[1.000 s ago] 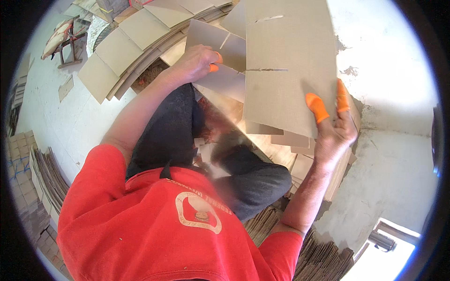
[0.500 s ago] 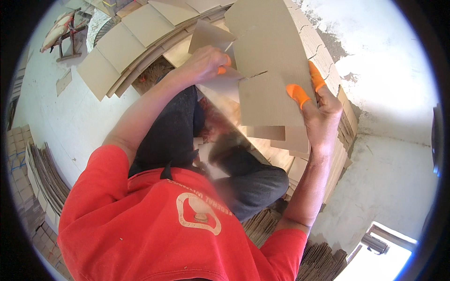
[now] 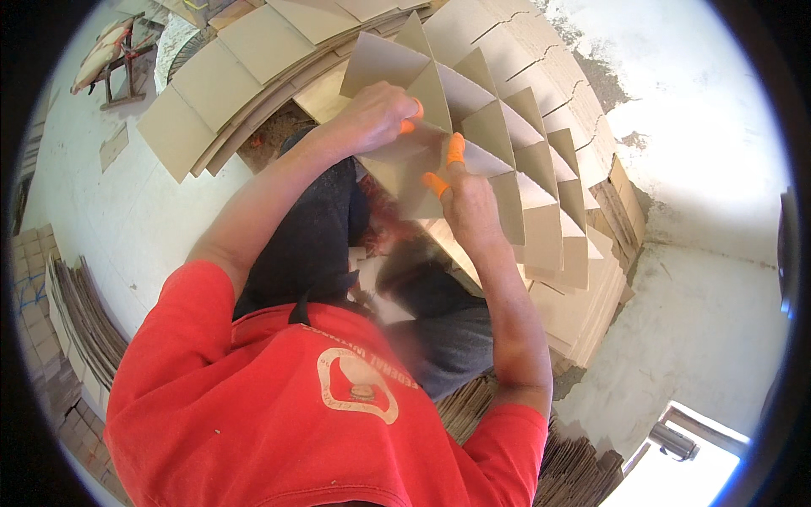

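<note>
A cardboard divider of crossing slotted strips stands in front of me, its cells spread open. My left hand is closed on its near left strips, with orange covers on the thumb and a finger. My right hand, with the same orange covers, pinches a strip at the near side, close to the left hand. The fingertips of both hands are partly hidden by the cardboard. A wooden board shows beneath the divider.
Flat cardboard sheets lie in stacks at the far left. More slotted strips lie behind the divider, with cardboard sheets at right. Bundled strips stand near my right side. A wooden stand is farther off.
My right hand has moved left from the far edge of a broad cardboard strip to the divider's near side. The divider's crossing cells now show. The left hand has hardly moved.
</note>
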Tool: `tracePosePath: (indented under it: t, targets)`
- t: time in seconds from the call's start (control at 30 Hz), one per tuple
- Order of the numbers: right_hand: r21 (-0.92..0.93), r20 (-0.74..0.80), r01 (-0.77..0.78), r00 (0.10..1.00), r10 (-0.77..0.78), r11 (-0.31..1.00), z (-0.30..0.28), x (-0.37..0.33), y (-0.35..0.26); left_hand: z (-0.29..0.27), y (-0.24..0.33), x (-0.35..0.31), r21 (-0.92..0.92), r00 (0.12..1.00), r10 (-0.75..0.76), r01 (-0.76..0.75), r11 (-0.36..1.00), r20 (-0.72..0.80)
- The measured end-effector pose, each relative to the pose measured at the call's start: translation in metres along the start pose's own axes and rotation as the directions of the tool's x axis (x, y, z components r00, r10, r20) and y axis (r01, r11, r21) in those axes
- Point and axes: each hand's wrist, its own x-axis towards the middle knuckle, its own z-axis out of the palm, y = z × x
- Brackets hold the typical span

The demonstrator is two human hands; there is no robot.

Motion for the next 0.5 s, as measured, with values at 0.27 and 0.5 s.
tracePosePath:
  t: [0.27, 0.5]
  targets:
    - [-0.287, -0.453, -0.180, 0.891, 0.032, 0.941, -0.046, 0.015, 0.104, -0.006, 0.023, 0.005, 0.328, 0.985, 0.175, -0.168, 0.930, 0.010]
    - [0.266, -0.040, -0.317, 0.940, 0.339, 0.910, -0.079, 0.006, 0.144, 0.002, 0.011, 0.059, 0.291, 0.941, 0.246, -0.309, 0.905, 0.234]
